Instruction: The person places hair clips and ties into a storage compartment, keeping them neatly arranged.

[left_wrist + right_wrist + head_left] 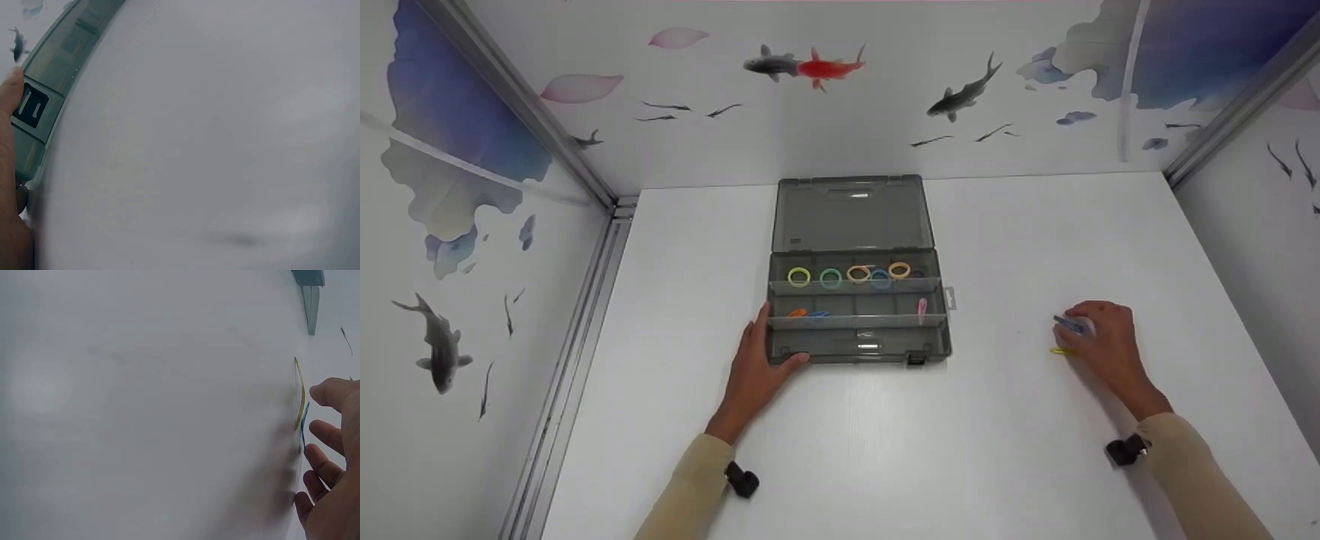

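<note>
A grey translucent compartment box (896,346) stands with its lid (847,217) folded back. My left hand (754,375) rests at its front left corner, fingers straight along the side and thumb on the front rim. Off to the right, my right hand (1102,341) is over a blue hair clip (1065,323) and a yellow hair clip (1059,351). In the right wrist view, thumb and fingers are spread apart beside the blue clip. Several coloured rings, one of them green (830,279), are in the back row. An orange clip (797,313), a blue clip and a pink clip (922,310) lie in the middle row.
The white table (855,450) meets a fish-painted wall (847,142) behind the box. A side wall with a metal rail (566,367) borders the left edge, and another wall stands at the right. A small hanging tab (950,298) sticks out of the box's right side.
</note>
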### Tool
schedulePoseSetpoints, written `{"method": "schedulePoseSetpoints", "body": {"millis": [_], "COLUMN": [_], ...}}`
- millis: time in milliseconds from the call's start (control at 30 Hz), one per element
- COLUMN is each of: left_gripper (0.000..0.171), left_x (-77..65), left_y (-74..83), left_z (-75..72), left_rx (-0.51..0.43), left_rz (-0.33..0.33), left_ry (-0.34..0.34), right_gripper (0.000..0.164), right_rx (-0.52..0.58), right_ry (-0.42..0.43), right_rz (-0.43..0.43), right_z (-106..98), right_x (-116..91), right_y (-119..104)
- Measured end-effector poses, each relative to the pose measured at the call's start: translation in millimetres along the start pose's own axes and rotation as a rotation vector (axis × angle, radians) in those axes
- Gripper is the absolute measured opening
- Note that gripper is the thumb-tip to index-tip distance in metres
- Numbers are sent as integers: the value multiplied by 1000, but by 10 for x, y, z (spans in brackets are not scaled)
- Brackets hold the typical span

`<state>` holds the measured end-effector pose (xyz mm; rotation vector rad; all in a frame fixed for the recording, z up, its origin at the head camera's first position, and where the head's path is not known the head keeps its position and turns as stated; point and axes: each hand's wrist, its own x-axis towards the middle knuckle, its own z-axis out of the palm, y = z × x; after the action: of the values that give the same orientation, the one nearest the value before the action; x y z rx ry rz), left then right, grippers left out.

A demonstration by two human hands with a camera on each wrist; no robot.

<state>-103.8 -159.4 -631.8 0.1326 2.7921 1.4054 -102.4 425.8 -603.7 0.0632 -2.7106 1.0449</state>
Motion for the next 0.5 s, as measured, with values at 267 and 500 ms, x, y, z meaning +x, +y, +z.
{"method": "schedulePoseSetpoints", "body": {"millis": [267, 500], "left_gripper": [114, 115], "left_x": [-11, -15], "left_y": [-2, 28], "left_z": [5, -7], "left_rx": [3, -3], "left_rz": [13, 4], "left_ry": [5, 3], "right_gripper": [20, 23], "right_rx": [-23, -31], "right_ry": [1, 30], "right_rz": [48, 49], "right_z": [-74, -115], "right_x": [-96, -142], "right_y": [49, 117]}}
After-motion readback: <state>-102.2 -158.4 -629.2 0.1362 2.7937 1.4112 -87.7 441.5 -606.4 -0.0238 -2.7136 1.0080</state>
